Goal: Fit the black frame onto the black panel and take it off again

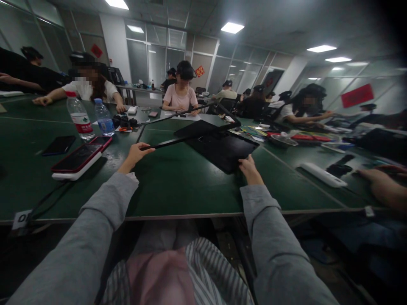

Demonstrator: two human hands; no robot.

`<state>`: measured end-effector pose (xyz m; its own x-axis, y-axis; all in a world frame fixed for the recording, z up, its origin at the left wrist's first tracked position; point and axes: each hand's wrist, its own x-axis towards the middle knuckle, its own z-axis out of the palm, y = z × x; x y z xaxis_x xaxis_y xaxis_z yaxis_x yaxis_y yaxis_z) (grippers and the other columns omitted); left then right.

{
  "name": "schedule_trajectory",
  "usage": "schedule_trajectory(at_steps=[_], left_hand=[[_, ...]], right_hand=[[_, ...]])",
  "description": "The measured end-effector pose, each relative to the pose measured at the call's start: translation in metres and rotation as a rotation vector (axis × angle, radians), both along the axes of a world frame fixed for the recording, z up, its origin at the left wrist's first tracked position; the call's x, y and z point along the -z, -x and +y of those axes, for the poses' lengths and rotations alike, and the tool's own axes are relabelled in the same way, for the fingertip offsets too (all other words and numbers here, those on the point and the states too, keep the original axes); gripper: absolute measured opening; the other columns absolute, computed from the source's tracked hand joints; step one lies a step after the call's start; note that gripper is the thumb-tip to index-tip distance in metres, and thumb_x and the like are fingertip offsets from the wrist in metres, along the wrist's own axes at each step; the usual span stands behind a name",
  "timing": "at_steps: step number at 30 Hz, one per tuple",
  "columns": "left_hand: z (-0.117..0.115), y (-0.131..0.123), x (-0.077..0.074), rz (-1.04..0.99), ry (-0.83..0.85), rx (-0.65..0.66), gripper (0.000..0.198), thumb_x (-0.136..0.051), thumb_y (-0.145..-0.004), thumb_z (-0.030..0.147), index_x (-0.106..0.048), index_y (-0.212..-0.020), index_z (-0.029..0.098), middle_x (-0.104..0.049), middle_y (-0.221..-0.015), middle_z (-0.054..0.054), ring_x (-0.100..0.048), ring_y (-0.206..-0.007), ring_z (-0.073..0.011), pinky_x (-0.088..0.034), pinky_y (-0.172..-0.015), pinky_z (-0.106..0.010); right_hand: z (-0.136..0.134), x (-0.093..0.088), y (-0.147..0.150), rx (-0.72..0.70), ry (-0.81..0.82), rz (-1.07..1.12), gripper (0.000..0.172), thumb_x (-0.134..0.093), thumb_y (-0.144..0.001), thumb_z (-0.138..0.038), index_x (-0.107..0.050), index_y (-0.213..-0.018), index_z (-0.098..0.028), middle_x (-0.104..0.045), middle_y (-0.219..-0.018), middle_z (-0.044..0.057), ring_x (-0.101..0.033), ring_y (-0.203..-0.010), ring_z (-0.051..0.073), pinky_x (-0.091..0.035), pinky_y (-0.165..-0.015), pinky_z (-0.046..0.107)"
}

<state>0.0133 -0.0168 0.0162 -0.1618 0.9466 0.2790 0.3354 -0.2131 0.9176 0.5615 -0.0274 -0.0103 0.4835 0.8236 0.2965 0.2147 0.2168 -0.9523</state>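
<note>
A flat black folded object, a case or folder (222, 148), lies on the dark green table (178, 182) in front of me. Its thin black upper flap (197, 129) is lifted off the base. My left hand (135, 154) is closed on the near left corner of that flap. My right hand (249, 167) grips the near right corner of the base, fingers curled over its edge. Both arms wear grey sleeves.
At left lie a red-cased phone on a white box (76, 163), another phone (59, 145) and two water bottles (81, 116). A white bar (322, 174) and clutter sit at right. Another person's hand (383, 184) rests at the right edge. Several people sit around the tables.
</note>
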Motion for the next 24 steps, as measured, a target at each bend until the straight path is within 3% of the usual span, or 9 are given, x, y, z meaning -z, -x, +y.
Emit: schedule_trajectory(at_steps=[4, 6, 8, 10, 13, 15, 19, 24], left_hand=[[0.004, 0.004, 0.001, 0.099, -0.049, 0.041, 0.053, -0.102, -0.059, 0.057, -0.08, -0.089, 0.019, -0.083, -0.102, -0.012, -0.075, -0.105, -0.0327, -0.056, -0.1, -0.045], [0.006, 0.006, 0.001, 0.183, -0.075, 0.056, 0.049, -0.1, -0.063, 0.057, -0.081, -0.09, 0.021, -0.083, -0.102, -0.011, -0.075, -0.103, -0.0324, -0.056, -0.099, -0.045], [0.007, 0.006, 0.002, 0.274, -0.096, 0.057, 0.044, -0.098, -0.068, 0.056, -0.082, -0.092, 0.023, -0.083, -0.104, -0.011, -0.074, -0.105, -0.0326, -0.055, -0.1, -0.045], [0.007, 0.006, 0.003, 0.363, -0.11, 0.059, 0.04, -0.096, -0.072, 0.055, -0.083, -0.094, 0.025, -0.083, -0.108, -0.01, -0.074, -0.109, -0.0332, -0.053, -0.102, -0.046], [0.005, 0.004, 0.004, 0.478, -0.114, 0.067, 0.037, -0.095, -0.074, 0.054, -0.084, -0.096, 0.026, -0.083, -0.112, -0.009, -0.072, -0.115, -0.035, -0.05, -0.104, -0.048], [0.003, 0.004, 0.003, 0.536, -0.105, 0.069, 0.038, -0.094, -0.075, 0.055, -0.084, -0.098, 0.027, -0.083, -0.115, -0.009, -0.071, -0.118, -0.0363, -0.048, -0.106, -0.05], [-0.002, 0.005, -0.002, 0.642, -0.026, 0.077, 0.038, -0.092, -0.078, 0.058, -0.084, -0.101, 0.028, -0.084, -0.119, -0.008, -0.07, -0.123, -0.039, -0.036, -0.116, -0.057], [-0.005, 0.007, -0.005, 0.726, 0.091, 0.154, 0.037, -0.094, -0.074, 0.057, -0.084, -0.093, 0.028, -0.085, -0.108, -0.007, -0.073, -0.119, -0.0393, -0.03, -0.118, -0.059]], right_hand=[[0.002, -0.005, 0.012, -0.208, 0.156, 0.16, 0.067, -0.076, -0.067, -0.024, -0.074, -0.134, -0.024, -0.078, -0.101, 0.008, -0.073, -0.089, 0.026, -0.064, -0.076, 0.04], [0.006, -0.007, 0.016, -0.171, 0.133, 0.191, 0.046, -0.078, -0.069, -0.023, -0.076, -0.115, -0.022, -0.075, -0.091, 0.006, -0.071, -0.087, 0.025, -0.063, -0.078, 0.038], [0.012, -0.01, 0.018, -0.04, 0.023, 0.201, 0.031, -0.081, -0.074, -0.032, -0.072, -0.102, -0.024, -0.072, -0.087, 0.003, -0.071, -0.089, 0.023, -0.063, -0.082, 0.036], [0.016, -0.013, 0.019, -0.036, -0.059, 0.21, 0.032, -0.08, -0.081, -0.051, -0.066, -0.097, -0.026, -0.071, -0.088, 0.003, -0.073, -0.093, 0.023, -0.064, -0.086, 0.037], [0.018, -0.016, 0.019, -0.237, 0.022, 0.179, 0.045, -0.076, -0.081, -0.069, -0.064, -0.092, -0.027, -0.071, -0.087, 0.005, -0.073, -0.09, 0.025, -0.065, -0.087, 0.041], [0.019, -0.014, 0.021, -0.232, 0.063, 0.068, 0.042, -0.081, -0.076, -0.061, -0.067, -0.094, -0.026, -0.071, -0.085, 0.004, -0.071, -0.087, 0.025, -0.064, -0.09, 0.044], [0.021, -0.004, 0.024, 0.011, -0.024, -0.297, 0.035, -0.073, -0.08, -0.042, -0.075, -0.108, -0.021, -0.075, -0.097, 0.009, -0.07, -0.101, 0.03, -0.056, -0.108, 0.055], [0.022, 0.006, 0.028, 0.143, 0.018, -0.578, 0.046, -0.062, -0.084, -0.031, -0.079, -0.123, -0.015, -0.073, -0.114, 0.019, -0.064, -0.116, 0.037, -0.047, -0.118, 0.063]])
